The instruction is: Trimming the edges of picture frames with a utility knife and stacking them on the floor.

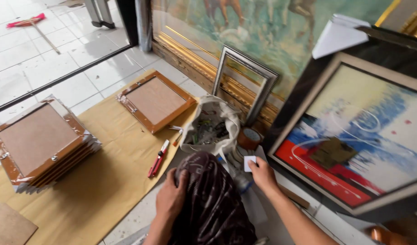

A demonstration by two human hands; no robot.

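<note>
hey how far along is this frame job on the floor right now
Looks done: a stack of wrapped frames lies face down on the brown paper. In hand: the right hand pinches a small white piece; the left hand rests on a knee. Seemingly left: one single frame, apart.

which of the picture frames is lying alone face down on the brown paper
The single wooden frame lying by the white bag, its brown backing up. The others sit stacked at left or lean upright.
</note>
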